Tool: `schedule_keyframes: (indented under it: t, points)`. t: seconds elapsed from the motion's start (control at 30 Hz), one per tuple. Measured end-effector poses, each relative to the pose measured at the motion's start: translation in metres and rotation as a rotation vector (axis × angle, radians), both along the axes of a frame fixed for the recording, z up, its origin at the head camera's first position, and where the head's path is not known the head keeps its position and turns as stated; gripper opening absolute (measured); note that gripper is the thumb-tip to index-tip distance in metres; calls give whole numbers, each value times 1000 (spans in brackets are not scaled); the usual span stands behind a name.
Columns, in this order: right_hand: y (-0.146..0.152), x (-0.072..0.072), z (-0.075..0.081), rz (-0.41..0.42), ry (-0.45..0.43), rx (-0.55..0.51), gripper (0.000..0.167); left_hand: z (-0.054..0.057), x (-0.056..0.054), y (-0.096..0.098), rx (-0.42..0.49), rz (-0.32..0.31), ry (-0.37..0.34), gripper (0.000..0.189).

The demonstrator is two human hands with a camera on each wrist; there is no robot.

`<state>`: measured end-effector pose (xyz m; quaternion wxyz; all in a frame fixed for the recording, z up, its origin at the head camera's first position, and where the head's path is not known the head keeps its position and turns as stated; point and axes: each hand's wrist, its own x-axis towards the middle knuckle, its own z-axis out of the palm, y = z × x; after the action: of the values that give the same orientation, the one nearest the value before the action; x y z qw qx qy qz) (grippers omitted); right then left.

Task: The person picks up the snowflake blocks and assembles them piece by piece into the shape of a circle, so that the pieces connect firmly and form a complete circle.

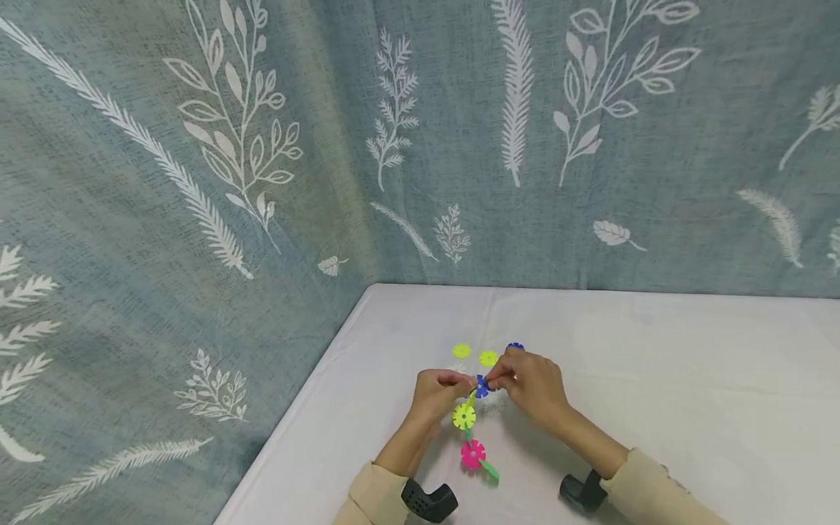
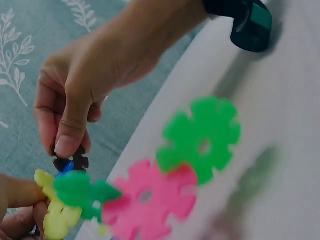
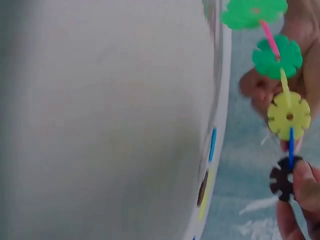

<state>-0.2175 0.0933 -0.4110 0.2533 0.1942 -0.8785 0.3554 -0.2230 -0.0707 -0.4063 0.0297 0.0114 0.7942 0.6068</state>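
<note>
A chain of notched, flower-shaped plastic discs hangs between the hands. It includes a pink disc (image 1: 473, 454), green discs (image 2: 202, 140) and a yellow disc (image 3: 290, 116). Near its upper end is a blue disc (image 1: 482, 386), joined to a black disc (image 3: 283, 179). My left hand (image 1: 433, 397) pinches the chain by the yellow and blue discs; its fingertips are partly hidden. Between thumb and fingers, my right hand (image 1: 534, 383) holds the black disc. In the left wrist view, the right hand (image 2: 82, 90) is above the chain.
Beyond the hands, loose yellow discs (image 1: 462, 351) lie on the white-covered table (image 1: 656, 379). Another blue disc (image 1: 515, 345) is partly behind the right hand. A leaf-patterned curtain (image 1: 446, 146) borders the table's back and left edges.
</note>
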Motion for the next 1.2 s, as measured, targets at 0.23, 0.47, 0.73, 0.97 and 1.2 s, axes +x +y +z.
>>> schedule_keyframes:
  t: [0.23,0.47,0.73,0.97,1.2]
  points:
    - [14,-11,-2,167,-99,-14,10,5,2,-4,-392,-37,414,14]
    - [10,-14,-4,212,-207,-108,6,8,-2,-2,-523,-203,720,10]
    - [17,-23,-9,359,-471,-266,18,2,1,-6,-538,-142,680,6]
    - [29,-30,-19,425,-552,7,30,-1,-1,-16,-482,-114,648,6]
    - [24,-25,-18,348,-544,136,27,1,-2,-17,-414,-113,613,6]
